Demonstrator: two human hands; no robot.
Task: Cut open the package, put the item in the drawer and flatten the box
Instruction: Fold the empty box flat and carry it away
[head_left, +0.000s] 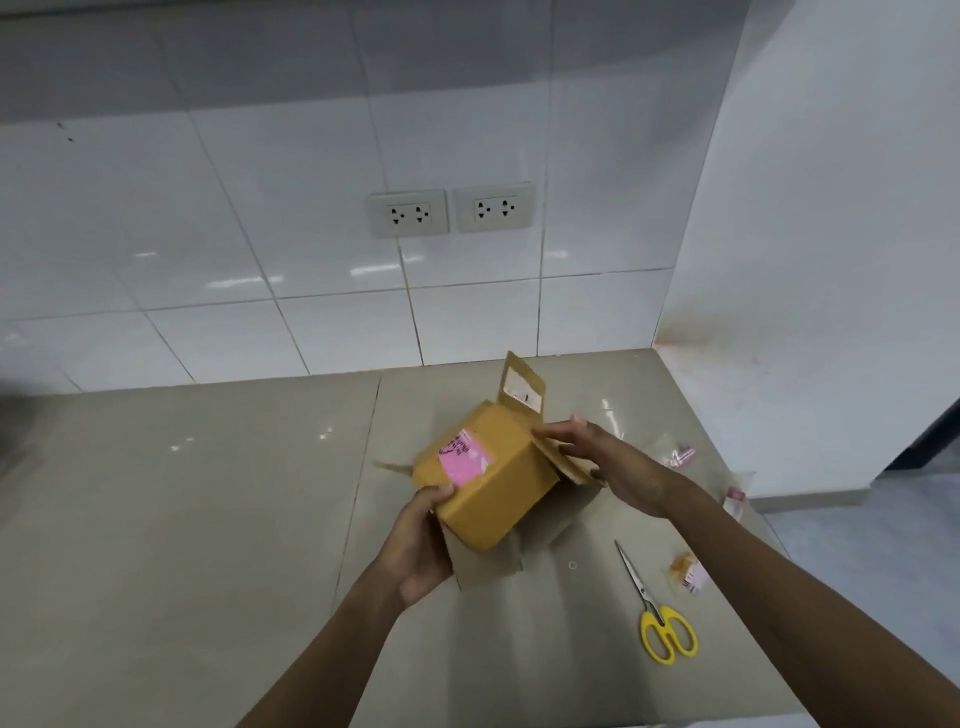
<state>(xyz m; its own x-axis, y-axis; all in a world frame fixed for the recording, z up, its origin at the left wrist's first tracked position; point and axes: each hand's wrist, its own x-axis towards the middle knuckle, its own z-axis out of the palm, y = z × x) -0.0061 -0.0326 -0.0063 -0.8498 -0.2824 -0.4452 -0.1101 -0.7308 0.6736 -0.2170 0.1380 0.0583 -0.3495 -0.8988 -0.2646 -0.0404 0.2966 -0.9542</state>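
Note:
A small brown cardboard box (498, 483) with a pink label (464, 457) is held tilted above the grey countertop (208, 493). My left hand (421, 545) grips its near lower-left corner. My right hand (608, 462) lies flat with fingers stretched out on the flaps at the box's right end. One flap (522, 387) stands up at the far side, and another pokes out at the left. Yellow-handled scissors (657, 613) lie on the counter to the right, blades pointing away. The inside of the box is hidden.
Scraps of clear tape and pink label (685, 571) lie right of the scissors, with more wrapping (680, 457) near the right wall. Two wall sockets (451, 210) sit on the white tiles behind. The counter's right edge drops to the floor (883, 519).

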